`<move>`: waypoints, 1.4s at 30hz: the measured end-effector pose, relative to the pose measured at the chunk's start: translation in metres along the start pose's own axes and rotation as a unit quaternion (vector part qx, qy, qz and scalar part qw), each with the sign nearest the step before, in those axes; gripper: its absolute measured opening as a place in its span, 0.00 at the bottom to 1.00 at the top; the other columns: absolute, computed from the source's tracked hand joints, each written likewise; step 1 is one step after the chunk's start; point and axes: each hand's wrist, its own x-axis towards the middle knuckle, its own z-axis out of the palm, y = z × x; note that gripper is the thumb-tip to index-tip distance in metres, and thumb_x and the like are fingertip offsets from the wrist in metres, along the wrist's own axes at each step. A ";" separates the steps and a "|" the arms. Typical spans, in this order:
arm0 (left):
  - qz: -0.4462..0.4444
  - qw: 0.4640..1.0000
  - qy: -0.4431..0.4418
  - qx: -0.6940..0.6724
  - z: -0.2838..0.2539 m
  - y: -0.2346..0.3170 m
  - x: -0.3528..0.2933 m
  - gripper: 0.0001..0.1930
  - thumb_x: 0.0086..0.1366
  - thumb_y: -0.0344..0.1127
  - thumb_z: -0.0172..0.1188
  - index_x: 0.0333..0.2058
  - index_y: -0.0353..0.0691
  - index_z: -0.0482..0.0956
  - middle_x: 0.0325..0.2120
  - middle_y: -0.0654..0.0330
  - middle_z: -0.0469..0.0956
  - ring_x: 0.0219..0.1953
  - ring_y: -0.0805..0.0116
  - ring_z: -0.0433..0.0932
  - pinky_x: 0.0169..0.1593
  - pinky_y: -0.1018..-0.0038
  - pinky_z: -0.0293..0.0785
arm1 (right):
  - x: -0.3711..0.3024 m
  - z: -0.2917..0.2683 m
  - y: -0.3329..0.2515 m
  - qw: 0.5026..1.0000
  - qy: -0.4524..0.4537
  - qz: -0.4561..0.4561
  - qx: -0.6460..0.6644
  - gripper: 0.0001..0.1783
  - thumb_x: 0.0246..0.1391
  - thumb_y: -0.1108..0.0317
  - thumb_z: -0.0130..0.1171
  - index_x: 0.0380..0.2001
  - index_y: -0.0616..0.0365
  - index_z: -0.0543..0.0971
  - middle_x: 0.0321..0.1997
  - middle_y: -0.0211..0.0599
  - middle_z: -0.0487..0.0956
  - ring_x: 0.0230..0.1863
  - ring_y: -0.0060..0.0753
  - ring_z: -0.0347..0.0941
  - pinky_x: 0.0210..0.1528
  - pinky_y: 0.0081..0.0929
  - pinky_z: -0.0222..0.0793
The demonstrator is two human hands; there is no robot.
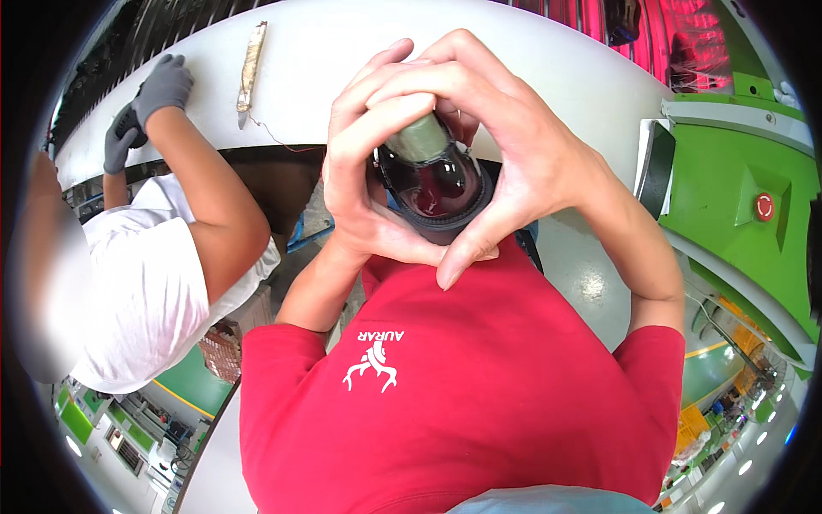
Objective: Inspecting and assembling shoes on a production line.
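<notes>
Both my hands are raised in front of my chest, curled around a glossy black rounded piece [437,184] with a grey-green part on top and a dark rim at its lower edge. Its exact kind I cannot make out. My left hand [355,163] wraps its left side, fingers bent over the top. From the right, my right hand [527,154] closes around it, with the fingers arching over and meeting the left ones. The thumbs come together below the rim. My fingers hide part of the far side, and the shiny surface reflects red.
A white worktop [300,51] runs across the far side. On it lies a knife [249,73] with a wrapped handle, a thin red cord beside it. At left a co-worker's grey-gloved hand [163,86] rests there. A green machine [736,188] with a red button stands right.
</notes>
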 end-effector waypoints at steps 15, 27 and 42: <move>-0.111 0.989 0.092 -0.026 -0.017 -0.003 -0.004 0.67 0.29 0.68 0.88 0.65 0.32 0.72 0.61 0.37 0.77 0.64 0.39 0.79 0.70 0.47 0.72 | 0.044 0.031 0.011 0.991 0.115 -0.044 -0.047 0.44 0.36 0.32 0.83 0.48 0.52 0.82 0.44 0.41 0.77 0.36 0.48 0.82 0.38 0.41 0.83; -0.159 0.983 -0.013 0.091 -0.062 0.016 0.010 0.71 0.43 0.59 0.90 0.77 0.35 0.55 0.68 0.37 0.72 0.66 0.48 0.76 0.70 0.56 0.73 | -0.020 0.030 0.059 0.955 0.258 0.144 -0.019 0.27 0.66 0.62 0.74 0.63 0.56 0.78 0.43 0.34 0.80 0.33 0.23 0.78 0.39 0.24 0.78; 0.180 0.945 0.265 0.072 -0.058 0.058 0.203 0.37 0.69 0.49 0.64 0.69 0.34 0.65 0.62 0.35 0.73 0.62 0.36 0.80 0.71 0.41 0.74 | -0.108 0.026 0.063 0.932 0.318 0.171 -0.028 0.17 0.65 0.72 0.71 0.56 0.59 0.82 0.36 0.34 0.80 0.32 0.22 0.77 0.38 0.23 0.77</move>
